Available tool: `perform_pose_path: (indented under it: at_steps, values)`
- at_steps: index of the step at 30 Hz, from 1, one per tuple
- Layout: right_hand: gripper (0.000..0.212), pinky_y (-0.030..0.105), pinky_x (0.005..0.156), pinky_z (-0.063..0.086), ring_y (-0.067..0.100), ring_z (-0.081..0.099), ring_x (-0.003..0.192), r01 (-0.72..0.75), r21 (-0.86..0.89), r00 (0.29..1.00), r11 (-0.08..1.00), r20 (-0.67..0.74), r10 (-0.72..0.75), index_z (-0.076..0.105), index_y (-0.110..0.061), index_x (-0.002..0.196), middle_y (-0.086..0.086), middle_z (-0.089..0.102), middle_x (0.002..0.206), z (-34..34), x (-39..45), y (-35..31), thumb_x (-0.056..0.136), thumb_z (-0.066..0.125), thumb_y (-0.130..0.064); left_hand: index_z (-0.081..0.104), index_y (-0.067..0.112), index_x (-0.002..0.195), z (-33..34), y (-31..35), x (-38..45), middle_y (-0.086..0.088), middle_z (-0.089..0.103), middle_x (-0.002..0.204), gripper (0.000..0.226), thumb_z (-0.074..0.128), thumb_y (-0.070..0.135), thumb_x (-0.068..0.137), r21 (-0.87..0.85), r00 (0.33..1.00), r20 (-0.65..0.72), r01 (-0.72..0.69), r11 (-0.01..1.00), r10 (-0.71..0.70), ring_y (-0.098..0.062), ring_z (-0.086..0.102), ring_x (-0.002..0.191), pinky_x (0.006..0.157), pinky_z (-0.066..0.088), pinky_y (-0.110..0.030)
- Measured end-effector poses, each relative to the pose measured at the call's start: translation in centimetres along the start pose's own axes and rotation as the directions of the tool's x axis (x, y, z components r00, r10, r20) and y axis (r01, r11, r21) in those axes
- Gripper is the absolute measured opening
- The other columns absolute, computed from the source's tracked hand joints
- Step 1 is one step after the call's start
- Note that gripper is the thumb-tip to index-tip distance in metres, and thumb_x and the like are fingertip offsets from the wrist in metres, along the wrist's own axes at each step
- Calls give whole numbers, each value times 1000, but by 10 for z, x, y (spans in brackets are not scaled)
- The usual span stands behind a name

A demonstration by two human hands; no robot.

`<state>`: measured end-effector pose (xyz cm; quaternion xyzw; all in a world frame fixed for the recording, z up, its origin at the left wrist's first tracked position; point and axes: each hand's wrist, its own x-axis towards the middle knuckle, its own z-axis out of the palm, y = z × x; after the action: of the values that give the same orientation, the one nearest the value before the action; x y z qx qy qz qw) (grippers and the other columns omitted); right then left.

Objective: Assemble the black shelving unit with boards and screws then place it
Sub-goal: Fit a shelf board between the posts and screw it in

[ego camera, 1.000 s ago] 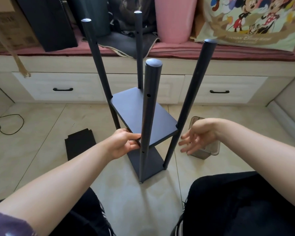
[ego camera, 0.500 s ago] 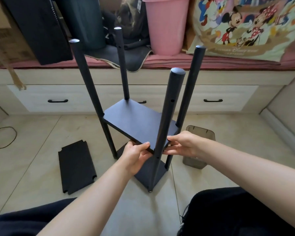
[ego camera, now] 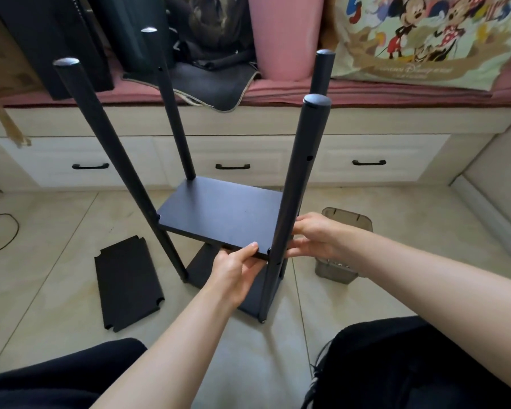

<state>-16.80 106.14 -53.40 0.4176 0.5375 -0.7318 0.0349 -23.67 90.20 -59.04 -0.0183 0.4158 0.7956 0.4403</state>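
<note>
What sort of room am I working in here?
Most likely a home bedroom or living room: a built-in window seat with white drawers, a pink cushion topped with a cartoon-print bag, and a tiled floor.

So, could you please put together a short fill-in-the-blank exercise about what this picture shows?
1. The shelving unit has ____ upright poles.
2. The left hand grips the near edge of the middle ____.
3. A spare board lies flat on the ____.
4. The right hand touches the unit in front of a clear ____ container.

Missing words: four; board; floor; plastic
</note>
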Motion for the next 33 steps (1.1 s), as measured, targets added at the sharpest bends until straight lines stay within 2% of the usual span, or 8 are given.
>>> perform_pose_path:
  at_steps: [8, 12, 15, 18, 22, 28, 30, 33]
  values:
    - [30, 46, 66, 62, 35, 68, 100, -19, 72, 999, 997, 51, 15, 49, 8, 131, 24, 59, 129, -4, -5, -2, 102, 45, 1, 55, -4, 132, 4, 16, 2, -21, 68, 124, 37, 59, -2, 95, -36, 999, -46, 1, 999, -3, -33, 68, 113, 84, 61, -37]
    - [29, 47, 69, 62, 31, 72, 95, -23, 77, 999, 997, 50, 19, 52, 5, 130, 21, 63, 125, -6, -5, 1, 101, 49, -2, 51, 2, 136, 2, 13, 1, -20, 66, 128, 40, 56, -3, 97, -12, 999, -51, -7, 1000, 6, -34, 67, 115, 83, 61, -39]
    - [34, 52, 85, 58, 35, 71, 99, -14, -38, 999, 999, 37, 15, 52, 4, 131, 19, 65, 124, -10, -4, 2, 101, 56, -12, 49, 2, 139, 4, 13, 2, -20, 64, 131, 41, 53, -3, 98, -12, 999, -50, -15, 1000, 14, -35, 64, 118, 84, 60, -39]
    - [49, 50, 81, 59, 40, 72, 91, -134, -141, 990, 981, 14, 137, 46, 9, 135, 25, 68, 115, -13, -13, 1, 102, 55, -27, 50, 0, 139, 5, 11, 2, -21, 63, 132, 41, 52, -3, 98, 5, 999, -48, -24, 1000, 24, -35, 63, 119, 86, 59, -40]
    - [62, 49, 71, 61, 45, 72, 82, -272, -48, 959, 961, 72, 275, 28, 16, 143, 35, 47, 139, -8, -31, -6, 103, 50, -27, 49, -1, 139, 5, 10, 1, -23, 61, 133, 41, 52, -3, 98, 15, 999, -31, -34, 999, 34, -37, 61, 122, 98, 52, -47]
    - [44, 52, 83, 58, 31, 58, 34, -200, 91, 979, 976, 49, 196, 35, 18, 136, 38, 47, 132, 0, -42, -16, 100, 44, -5, 49, -2, 139, 5, 9, 3, -23, 62, 133, 41, 52, -2, 98, 14, 998, -53, -36, 999, 37, -39, 60, 122, 107, 45, -53]
    - [42, 53, 89, 56, 32, 60, 37, -184, 72, 982, 980, 42, 182, 39, 18, 133, 37, 51, 130, -1, -37, -18, 97, 43, -2, 50, -3, 138, 9, 8, 6, -24, 62, 131, 40, 53, -3, 98, -14, 996, -84, -38, 999, 37, -39, 61, 121, 104, 48, -52]
    - [37, 56, 87, 56, 39, 71, 62, -113, 23, 993, 993, -19, 113, 51, 17, 123, 34, 62, 115, -5, -25, -20, 91, 43, 2, 52, -3, 136, 19, 6, 12, -24, 63, 131, 39, 53, -4, 97, -71, 991, -125, -52, 996, 43, -38, 62, 120, 97, 51, -47]
